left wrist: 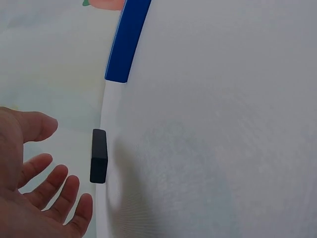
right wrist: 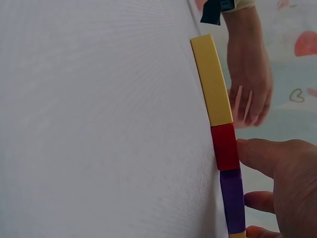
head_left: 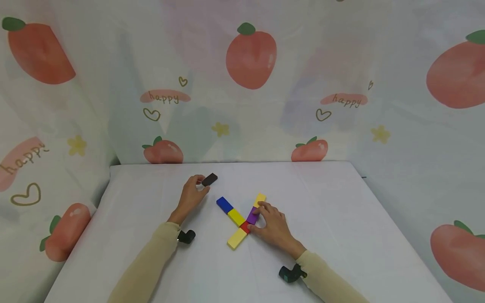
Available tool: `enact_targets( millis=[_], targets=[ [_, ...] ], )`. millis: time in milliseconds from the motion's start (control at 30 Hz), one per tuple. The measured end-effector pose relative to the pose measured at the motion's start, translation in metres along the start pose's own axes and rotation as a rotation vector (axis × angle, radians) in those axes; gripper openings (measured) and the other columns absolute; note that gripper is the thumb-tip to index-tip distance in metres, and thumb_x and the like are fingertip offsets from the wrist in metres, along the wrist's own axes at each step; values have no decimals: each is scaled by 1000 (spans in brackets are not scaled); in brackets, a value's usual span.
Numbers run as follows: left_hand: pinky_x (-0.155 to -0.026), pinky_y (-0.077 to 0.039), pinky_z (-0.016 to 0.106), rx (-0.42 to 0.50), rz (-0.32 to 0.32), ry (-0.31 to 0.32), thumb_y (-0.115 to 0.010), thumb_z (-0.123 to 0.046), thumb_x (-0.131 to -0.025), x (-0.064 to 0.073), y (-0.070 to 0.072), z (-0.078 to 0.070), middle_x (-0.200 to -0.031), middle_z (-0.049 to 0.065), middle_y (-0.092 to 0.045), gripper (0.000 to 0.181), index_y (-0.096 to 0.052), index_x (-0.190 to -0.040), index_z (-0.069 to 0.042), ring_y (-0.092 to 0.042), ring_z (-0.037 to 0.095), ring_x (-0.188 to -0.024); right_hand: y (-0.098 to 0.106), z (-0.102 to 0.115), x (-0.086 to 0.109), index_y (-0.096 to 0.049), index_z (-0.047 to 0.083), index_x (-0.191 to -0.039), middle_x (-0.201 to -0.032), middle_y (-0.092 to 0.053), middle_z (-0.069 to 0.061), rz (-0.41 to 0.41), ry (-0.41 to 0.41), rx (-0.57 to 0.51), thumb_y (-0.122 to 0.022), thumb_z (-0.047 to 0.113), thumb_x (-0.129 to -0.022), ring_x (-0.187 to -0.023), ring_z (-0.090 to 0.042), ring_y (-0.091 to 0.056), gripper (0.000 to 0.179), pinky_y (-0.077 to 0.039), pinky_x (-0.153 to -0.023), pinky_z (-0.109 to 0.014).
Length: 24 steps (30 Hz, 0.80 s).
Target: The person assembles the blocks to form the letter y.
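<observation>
Beyond the other blocks lies a black block (head_left: 210, 179), with my left hand (head_left: 191, 197) beside it. The left wrist view shows that hand's fingers parted and a gap between them and the black block. My right hand (head_left: 275, 227) rests against joined blocks: its thumb touches the red block (right wrist: 227, 148), and its fingertips are at the purple block (right wrist: 233, 202) and the far yellow block (head_left: 260, 198). A blue block (head_left: 225, 205) and a yellow block (head_left: 236, 217) form one slanting arm towards the red block. A pale yellow block (head_left: 237, 239) extends from it nearer me.
The blocks lie on a white-covered table (head_left: 341, 210). Behind it and at both sides hangs a fruit-printed cloth (head_left: 265, 118). A small dark device (head_left: 187, 236) sits at the left wrist, and another dark device (head_left: 291, 273) at the right wrist.
</observation>
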State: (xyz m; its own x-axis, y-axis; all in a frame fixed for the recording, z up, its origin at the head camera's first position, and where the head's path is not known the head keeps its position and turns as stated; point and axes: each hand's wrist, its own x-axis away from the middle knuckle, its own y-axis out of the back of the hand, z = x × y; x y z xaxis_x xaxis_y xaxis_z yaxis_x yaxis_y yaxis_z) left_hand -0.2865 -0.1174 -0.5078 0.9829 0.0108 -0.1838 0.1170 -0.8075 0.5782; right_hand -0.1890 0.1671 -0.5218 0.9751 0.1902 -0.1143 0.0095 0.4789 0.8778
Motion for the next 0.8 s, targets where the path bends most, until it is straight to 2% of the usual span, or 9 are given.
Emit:
enact_targets(
  millis=[567, 800],
  targets=[
    [-103, -45, 48, -28, 23, 24, -68, -16, -90, -20, -6, 11, -128, 21, -60, 44, -55, -129, 0, -56, 35, -120, -3, -1, 0, -63, 23, -109, -145, -49, -7, -18, 12, 8, -78, 42, -79, -134, -35, -45, 38, -35, -105, -59],
    [-102, -46, 48, -53, 27, 73, -67, -20, -92, -28, -12, 15, -126, 21, -62, 44, -55, -130, -1, -57, 34, -119, -1, -2, 0, -62, 22, -110, -146, -48, -7, -1, 14, -5, -77, 42, -80, -134, -37, -44, 39, -34, -106, -60]
  ],
)
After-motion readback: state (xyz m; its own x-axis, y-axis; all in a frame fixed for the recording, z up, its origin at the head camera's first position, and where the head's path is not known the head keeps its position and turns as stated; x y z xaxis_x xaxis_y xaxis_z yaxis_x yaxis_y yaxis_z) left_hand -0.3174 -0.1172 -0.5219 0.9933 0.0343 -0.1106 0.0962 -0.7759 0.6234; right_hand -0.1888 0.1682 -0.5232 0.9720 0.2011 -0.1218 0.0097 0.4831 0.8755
